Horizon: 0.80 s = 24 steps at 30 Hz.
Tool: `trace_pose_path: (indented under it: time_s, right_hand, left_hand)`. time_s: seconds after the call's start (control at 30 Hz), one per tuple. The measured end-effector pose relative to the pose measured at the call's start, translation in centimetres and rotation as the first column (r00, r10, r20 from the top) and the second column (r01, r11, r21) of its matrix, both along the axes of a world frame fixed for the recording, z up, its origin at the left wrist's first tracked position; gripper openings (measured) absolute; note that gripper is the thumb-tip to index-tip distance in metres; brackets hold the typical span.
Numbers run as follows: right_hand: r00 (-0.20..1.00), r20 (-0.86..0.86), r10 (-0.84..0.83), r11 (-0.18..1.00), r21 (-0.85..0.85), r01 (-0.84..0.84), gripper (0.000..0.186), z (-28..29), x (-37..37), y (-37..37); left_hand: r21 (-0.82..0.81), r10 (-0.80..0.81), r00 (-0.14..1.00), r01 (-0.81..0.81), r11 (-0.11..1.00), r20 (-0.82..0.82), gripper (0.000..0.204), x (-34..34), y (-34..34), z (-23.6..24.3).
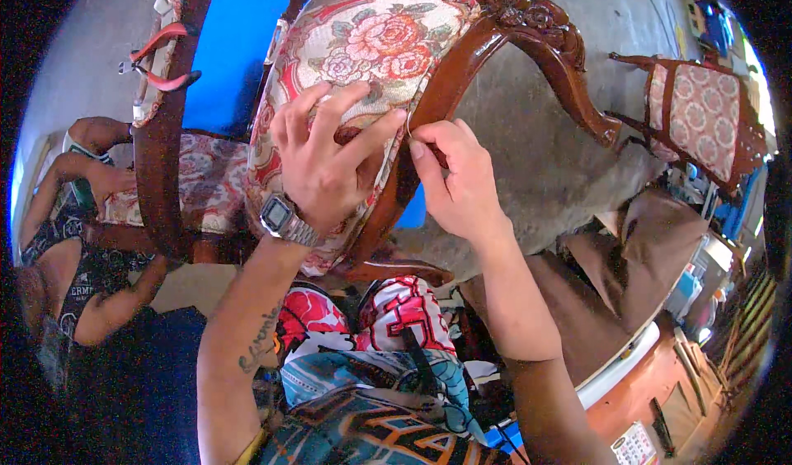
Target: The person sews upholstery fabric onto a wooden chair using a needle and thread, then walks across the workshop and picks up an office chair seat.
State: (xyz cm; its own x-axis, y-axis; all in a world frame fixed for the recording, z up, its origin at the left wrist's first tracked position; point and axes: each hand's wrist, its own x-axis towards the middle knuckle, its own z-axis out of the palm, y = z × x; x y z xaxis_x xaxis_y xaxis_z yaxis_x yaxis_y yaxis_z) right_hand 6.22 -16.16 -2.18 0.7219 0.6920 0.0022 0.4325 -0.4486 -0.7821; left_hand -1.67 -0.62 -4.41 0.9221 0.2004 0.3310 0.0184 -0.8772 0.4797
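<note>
Concrete floor (536, 176) behind; floral upholstery (384, 40) already fills the carved chair frame (452, 70), its right edge seemingly unfinished: there the right hand (458, 184) pinches a thin strand (408, 123), the left hand (326, 160) resting splayed.

Grey concrete floor (544, 168) spreading behind; medallion-upholstered wooden chair (701, 118) sitting at right; brown sheet (652, 246) lying nearer in folds; bright daylight (757, 77) glowing along far right.

Left hand (332, 158) splayed, right hand (459, 178) pinched
</note>
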Motion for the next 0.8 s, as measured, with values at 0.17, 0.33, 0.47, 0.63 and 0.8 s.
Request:
trace_pose_path:
  time_s: [0.17,0.33,0.47,0.63,0.8]
  right_hand:
    - [0.995,-0.077,-0.063,0.998,-0.002,0.063,0.009,0.0,-0.4,0.2]
    - [0.988,-0.128,-0.091,0.996,-0.001,0.092,0.008,0.2,-0.4,0.5]
    - [0.989,-0.122,-0.089,0.996,-0.024,0.086,0.007,0.6,-0.3,0.7]
    - [0.989,-0.123,-0.082,0.995,-0.075,0.073,0.007,0.9,-0.3,0.9]
    - [0.989,-0.112,-0.094,0.993,-0.085,0.084,0.006,0.9,-0.5,1.3]
  left_hand:
    - [-0.026,0.009,1.000,-0.008,1.000,0.019,0.037,0.0,0.1,-0.2]
    - [-0.034,0.028,0.999,-0.026,0.999,0.043,0.037,0.0,0.2,-0.4]
    - [-0.021,0.030,0.997,-0.029,0.999,0.065,0.037,0.1,0.2,-0.6]
    - [-0.053,0.042,0.997,-0.038,0.998,0.072,0.035,0.0,0.3,-0.7]
    - [-0.063,0.040,0.997,-0.035,0.997,0.065,0.035,-0.2,0.5,-0.8]
